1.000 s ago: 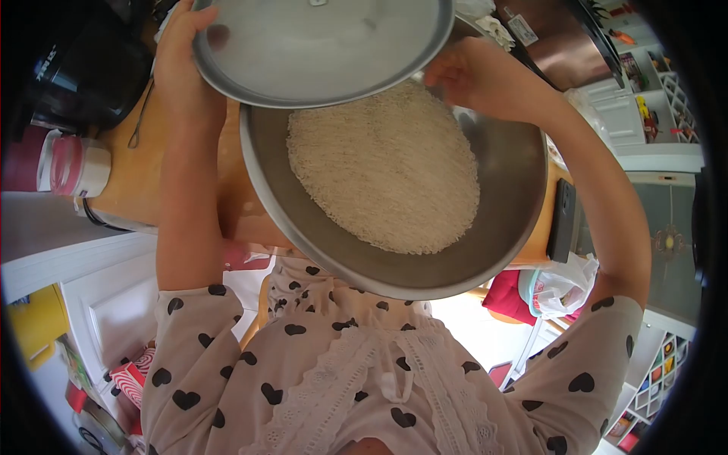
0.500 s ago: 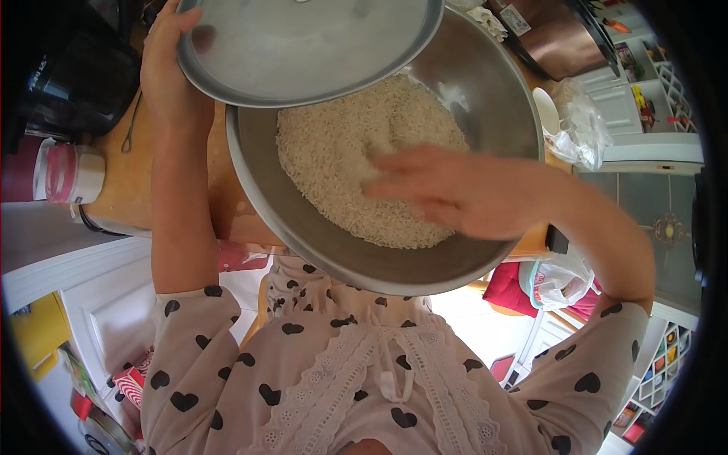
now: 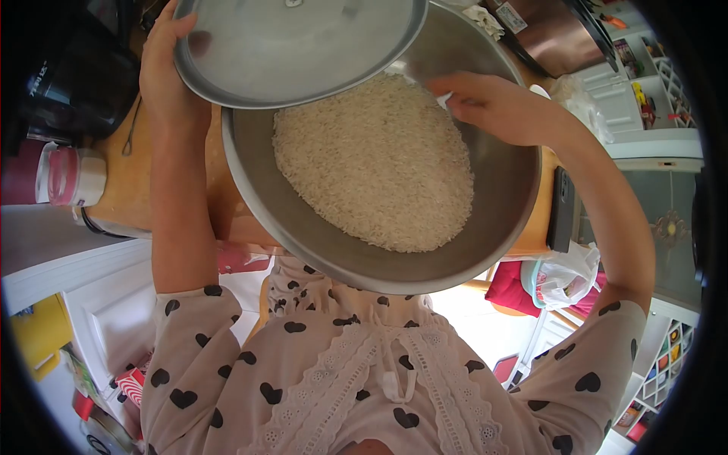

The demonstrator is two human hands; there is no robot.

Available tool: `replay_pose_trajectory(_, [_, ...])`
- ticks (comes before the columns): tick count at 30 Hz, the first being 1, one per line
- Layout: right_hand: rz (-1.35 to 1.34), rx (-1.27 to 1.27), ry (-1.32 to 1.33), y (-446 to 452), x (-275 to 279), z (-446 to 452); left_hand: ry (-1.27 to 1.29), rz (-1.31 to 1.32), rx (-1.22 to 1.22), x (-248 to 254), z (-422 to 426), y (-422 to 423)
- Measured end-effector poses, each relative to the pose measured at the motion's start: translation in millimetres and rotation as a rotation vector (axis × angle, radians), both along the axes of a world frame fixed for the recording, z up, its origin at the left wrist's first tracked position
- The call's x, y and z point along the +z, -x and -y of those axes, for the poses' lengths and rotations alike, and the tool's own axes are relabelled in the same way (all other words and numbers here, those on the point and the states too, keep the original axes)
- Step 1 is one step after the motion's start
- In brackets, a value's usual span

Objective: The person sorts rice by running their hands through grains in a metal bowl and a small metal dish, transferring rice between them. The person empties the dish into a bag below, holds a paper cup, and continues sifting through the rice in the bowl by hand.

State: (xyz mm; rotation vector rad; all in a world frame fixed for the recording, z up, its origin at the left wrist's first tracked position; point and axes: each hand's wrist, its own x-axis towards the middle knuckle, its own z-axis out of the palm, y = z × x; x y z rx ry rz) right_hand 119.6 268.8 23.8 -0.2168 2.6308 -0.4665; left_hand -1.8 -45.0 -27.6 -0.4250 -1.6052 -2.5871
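Observation:
My left hand (image 3: 168, 68) grips the left rim of a round metal lid (image 3: 303, 53), which is held over the upper left part of a large metal bowl (image 3: 500, 205). A broad, flattened mound of white rice (image 3: 375, 167) lies in the bowl. Over the rice's upper right edge is my right hand (image 3: 493, 106), its fingers bent and pointing left. A small white thing shows at its fingertips; whether the fingers pinch it is too unclear to tell.
A dark appliance (image 3: 80, 76) and a pink-and-white container (image 3: 76, 176) are on the wooden table (image 3: 129, 178) at left. At right are a black phone-like object (image 3: 561, 208), a copper-coloured pot (image 3: 550, 34) and a plastic bag (image 3: 580, 102).
My right hand has swept across the rice and moved back up and right to its far edge. The rice surface looks more even. The lid has shifted slightly left.

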Motion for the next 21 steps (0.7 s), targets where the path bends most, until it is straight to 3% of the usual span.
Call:
replay_pose_trajectory(4, [-0.045, 0.126, -0.079, 11, -14, 4, -0.018, 0.013, 0.009, 3, -4, -2])
replay_pose_trajectory(10, [-0.003, 0.275, 0.103, -30, -10, 27, -0.031, -0.01, -0.037, 0, -2, 1])
replay_pose_trajectory(14, [0.143, 0.444, 0.182, -66, 23, 42, -0.014, 0.022, 0.029, 2, -3, -4])
replay_pose_trajectory(17, [0.436, 0.487, 0.265, -55, 55, 41, -0.019, 0.026, 0.041, 5, -4, -6])
replay_pose_trajectory(20, [0.523, 0.227, 0.288, -33, 66, 31, -0.037, 0.033, 0.036, 5, -4, -5])
replay_pose_trajectory(21, [0.416, 0.178, 0.244, -25, 63, 29, -0.052, 0.039, 0.026, 4, -4, -5])
